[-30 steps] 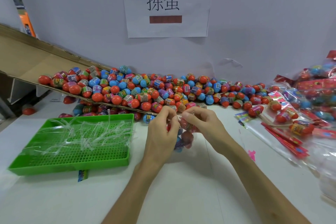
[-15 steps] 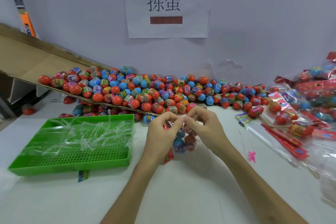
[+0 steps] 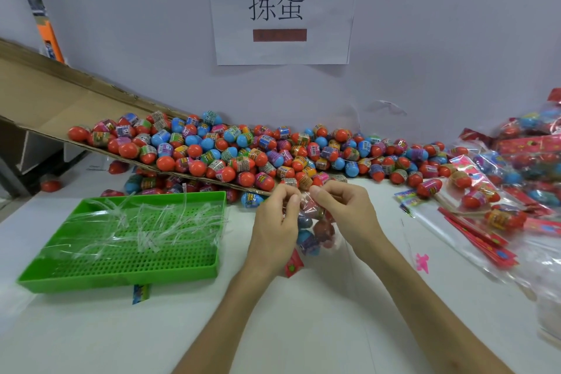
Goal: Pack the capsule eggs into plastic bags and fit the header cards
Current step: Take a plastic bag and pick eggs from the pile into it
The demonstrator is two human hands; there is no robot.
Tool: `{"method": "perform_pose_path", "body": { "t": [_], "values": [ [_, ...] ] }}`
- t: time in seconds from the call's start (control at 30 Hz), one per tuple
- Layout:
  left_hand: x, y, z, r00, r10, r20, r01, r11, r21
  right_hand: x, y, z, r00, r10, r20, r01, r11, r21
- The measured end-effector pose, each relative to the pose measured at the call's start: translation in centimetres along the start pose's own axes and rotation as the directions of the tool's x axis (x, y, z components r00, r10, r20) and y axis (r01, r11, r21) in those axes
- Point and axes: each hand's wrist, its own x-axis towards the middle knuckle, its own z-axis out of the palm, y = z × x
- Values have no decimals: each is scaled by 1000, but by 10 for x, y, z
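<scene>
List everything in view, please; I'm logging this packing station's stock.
table: one, white, foreground
cardboard ramp: one, brown, sloping down from left
capsule eggs: many, red, blue and purple, heaped on ramp and table by wall
tray: one, green, table left
strips: many, clear, in tray
sign: one, white, on wall
packed bags: several, clear with red cards, far right
scrap: one, pink, table right
plastic bag: one, clear, eggs inside, centre
header card: one, red, below bag
left hand: pinches bag top
right hand: pinches bag top
</scene>
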Motion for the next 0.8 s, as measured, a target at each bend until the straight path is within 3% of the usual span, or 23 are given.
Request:
{"method": "perform_pose_path", "body": {
  "t": [0.13, 0.27, 0.4, 0.53, 0.73, 0.8],
  "values": [
    [1, -1, -1, 998, -52, 30, 52, 998, -27, -1, 2, 3, 999, -34, -21, 33, 998, -58],
    [3, 0, -4, 986, -159, 57, 167, 969, -184, -4, 2, 4, 994, -107, -4, 105, 986, -126],
    [5, -2, -6, 988, -143, 49, 149, 974, -170, -6, 1, 4, 983, -185, 6, 184, 972, -146],
    [7, -4, -5, 983, -186, 11, 184, 959, -215, -5, 4, 10, 980, -184, -75, 174, 977, -125],
    [5, -4, -1, 989, -134, -67, 123, 982, -146, -4, 5, 19, 973, -210, -101, 195, 970, -143],
    [5, -4, -1, 986, -137, -98, 121, 981, -149, -1, 7, 16, 987, -140, -72, 136, 989, -54]
  ]
}}
